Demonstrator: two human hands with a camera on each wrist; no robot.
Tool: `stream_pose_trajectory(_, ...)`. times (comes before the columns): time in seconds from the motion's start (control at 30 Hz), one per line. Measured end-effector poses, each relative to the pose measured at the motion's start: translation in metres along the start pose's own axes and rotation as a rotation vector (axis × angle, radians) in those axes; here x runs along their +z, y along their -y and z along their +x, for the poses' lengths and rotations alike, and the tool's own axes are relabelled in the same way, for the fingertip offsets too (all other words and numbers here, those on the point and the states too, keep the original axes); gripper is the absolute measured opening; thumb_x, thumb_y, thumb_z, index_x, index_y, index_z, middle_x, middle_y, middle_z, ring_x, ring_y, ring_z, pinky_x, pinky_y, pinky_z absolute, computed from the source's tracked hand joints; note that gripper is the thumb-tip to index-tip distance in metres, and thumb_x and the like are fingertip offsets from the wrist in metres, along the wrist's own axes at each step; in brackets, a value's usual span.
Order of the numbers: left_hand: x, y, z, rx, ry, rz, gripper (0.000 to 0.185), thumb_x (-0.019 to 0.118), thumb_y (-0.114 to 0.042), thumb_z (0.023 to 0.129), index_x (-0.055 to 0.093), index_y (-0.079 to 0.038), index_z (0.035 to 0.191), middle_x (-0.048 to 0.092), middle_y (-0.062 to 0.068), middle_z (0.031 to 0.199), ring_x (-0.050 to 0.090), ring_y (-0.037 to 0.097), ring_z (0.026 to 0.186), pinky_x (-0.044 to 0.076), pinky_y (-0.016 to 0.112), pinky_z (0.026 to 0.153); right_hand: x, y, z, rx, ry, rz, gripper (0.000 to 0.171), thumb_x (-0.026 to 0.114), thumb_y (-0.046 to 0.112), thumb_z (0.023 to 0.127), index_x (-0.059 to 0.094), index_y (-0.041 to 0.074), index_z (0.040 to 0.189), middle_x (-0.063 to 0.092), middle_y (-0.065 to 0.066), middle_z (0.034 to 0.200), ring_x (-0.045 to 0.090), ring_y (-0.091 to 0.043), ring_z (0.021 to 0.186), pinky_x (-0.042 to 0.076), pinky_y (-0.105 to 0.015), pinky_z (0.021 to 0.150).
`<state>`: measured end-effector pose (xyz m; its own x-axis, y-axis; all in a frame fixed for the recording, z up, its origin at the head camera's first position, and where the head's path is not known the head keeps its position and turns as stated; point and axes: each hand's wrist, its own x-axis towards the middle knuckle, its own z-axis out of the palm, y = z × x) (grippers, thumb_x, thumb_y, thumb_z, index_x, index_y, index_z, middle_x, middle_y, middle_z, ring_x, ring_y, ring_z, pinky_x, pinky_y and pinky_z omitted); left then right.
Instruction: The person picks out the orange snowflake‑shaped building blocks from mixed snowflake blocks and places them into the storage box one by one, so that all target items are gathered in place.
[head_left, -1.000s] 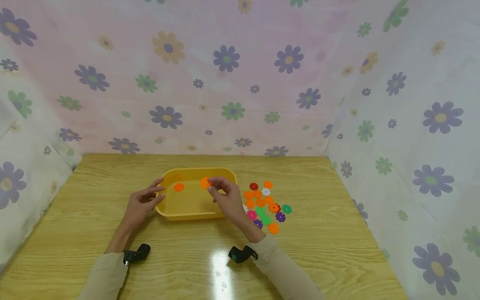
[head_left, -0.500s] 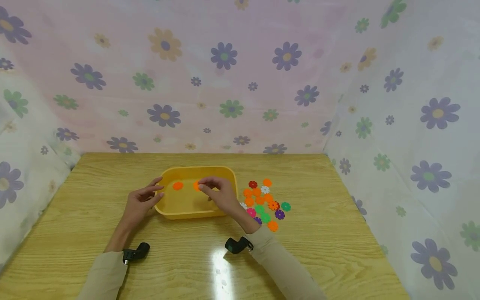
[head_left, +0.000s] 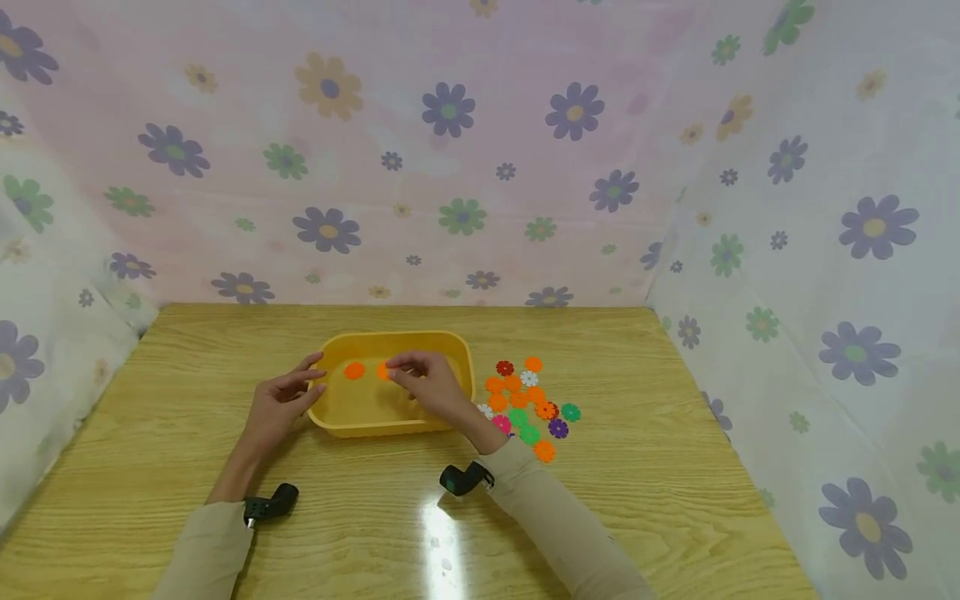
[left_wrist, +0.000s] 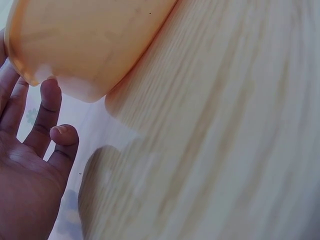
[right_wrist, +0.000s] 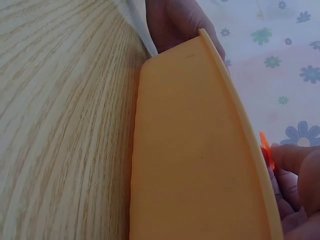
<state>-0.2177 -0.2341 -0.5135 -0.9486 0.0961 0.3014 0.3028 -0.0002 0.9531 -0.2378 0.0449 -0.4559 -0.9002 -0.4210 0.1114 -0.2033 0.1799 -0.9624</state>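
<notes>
A yellow plastic tray (head_left: 390,428) stands on the wooden table. At its left end my left hand (head_left: 279,408) holds the rim, some fingertips over the edge and others against the outer wall in the left wrist view. My right hand (head_left: 429,385) is over the tray, pinching an orange snowflake disc (head_left: 383,371) between thumb and fingers. In the right wrist view that orange disc (right_wrist: 267,150) shows edge-on just beyond the tray's rim. Another orange snowflake disc (head_left: 354,371) lies inside the tray, left of the pinched one.
To the right of the tray lies a loose pile of snowflake discs in several colours, among them a green disc (head_left: 529,434), a purple disc (head_left: 558,428) and a dark red disc (head_left: 505,367). Flower-patterned cloth (head_left: 465,167) closes off the table's back and sides.
My right hand has moved left over the tray with the orange snowflake disc, bringing it nearer the one inside. My left hand keeps its place at the tray's left end.
</notes>
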Motion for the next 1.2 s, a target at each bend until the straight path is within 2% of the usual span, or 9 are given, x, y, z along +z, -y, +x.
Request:
stream_pose_trajectory(0.17,0.0,-0.002,0.001,0.003,-0.004,0.03,0.03,0.065,0.003,0.097,0.061,0.022,0.119,0.061,-0.005,0.144,0.05,-0.006,0.134,0.047,0.011,0.091,0.003,0.003,0.006,0.036,-0.015,0.027,0.022,0.06,0.015,0.104,0.071,0.001,0.116,0.064,-0.033,0.107,0.054,-0.052,0.086,0.054,-0.051,0.07)
stream_pose_trajectory(0.43,0.001,-0.003,0.0,0.005,0.005,-0.02,0.032,0.064,0.006,0.096,0.057,0.026,0.12,0.061,-0.01,0.143,0.049,-0.004,0.135,0.047,0.013,0.084,0.005,-0.002,0.016,0.075,-0.021,0.034,0.021,0.062,0.012,0.102,0.071,0.0,0.117,0.07,-0.022,0.112,0.059,-0.052,0.091,0.055,-0.054,0.074)
stream_pose_trajectory(0.6,0.0,-0.005,-0.001,-0.002,0.004,-0.019,0.033,0.064,0.005,0.097,0.057,0.025,0.121,0.061,-0.011,0.143,0.048,-0.005,0.136,0.047,0.012,0.088,0.008,-0.006,0.021,0.064,0.008,0.037,0.024,0.061,0.009,0.102,0.069,-0.006,0.12,0.069,-0.026,0.117,0.06,-0.055,0.094,0.051,-0.063,0.078)
stream_pose_trajectory(0.7,-0.001,-0.006,-0.001,-0.012,0.003,-0.005,0.033,0.065,0.003,0.097,0.058,0.024,0.121,0.06,-0.01,0.144,0.047,-0.006,0.136,0.047,0.012,0.09,0.009,0.001,0.021,0.068,0.034,0.036,0.025,0.059,0.004,0.102,0.067,-0.011,0.121,0.067,-0.031,0.119,0.058,-0.059,0.094,0.05,-0.063,0.076)
stream_pose_trajectory(0.8,-0.002,-0.006,-0.001,-0.021,-0.001,0.015,0.032,0.065,0.002,0.097,0.059,0.022,0.121,0.06,-0.007,0.145,0.048,-0.006,0.135,0.048,0.012,0.088,0.011,0.018,0.017,0.075,0.024,0.014,0.024,0.059,0.002,0.102,0.067,-0.014,0.119,0.066,-0.033,0.118,0.057,-0.059,0.09,0.051,-0.056,0.071)
stream_pose_trajectory(0.87,-0.002,-0.007,-0.001,-0.022,-0.004,0.024,0.031,0.066,0.001,0.097,0.06,0.022,0.121,0.061,-0.007,0.144,0.049,-0.005,0.134,0.05,0.013,0.085,0.013,0.019,0.02,0.085,0.008,-0.031,0.023,0.06,0.003,0.101,0.069,-0.01,0.117,0.068,-0.029,0.116,0.06,-0.054,0.088,0.053,-0.047,0.068)
stream_pose_trajectory(1.03,0.0,-0.007,-0.001,-0.005,-0.003,0.006,0.03,0.065,0.004,0.096,0.06,0.024,0.119,0.062,-0.007,0.142,0.053,-0.003,0.132,0.051,0.014,0.081,0.018,-0.002,0.035,0.106,-0.019,-0.145,0.019,0.064,0.008,0.1,0.075,-0.001,0.113,0.074,-0.012,0.111,0.067,-0.036,0.09,0.052,-0.026,0.062)
stream_pose_trajectory(1.2,0.001,-0.005,-0.001,-0.017,-0.006,0.027,0.031,0.066,0.003,0.097,0.06,0.023,0.12,0.061,-0.006,0.144,0.055,-0.003,0.129,0.049,0.013,0.078,0.019,-0.007,0.043,0.088,-0.03,-0.221,0.017,0.066,0.007,0.098,0.076,-0.002,0.109,0.074,-0.013,0.106,0.067,-0.025,0.09,0.05,-0.022,0.064)
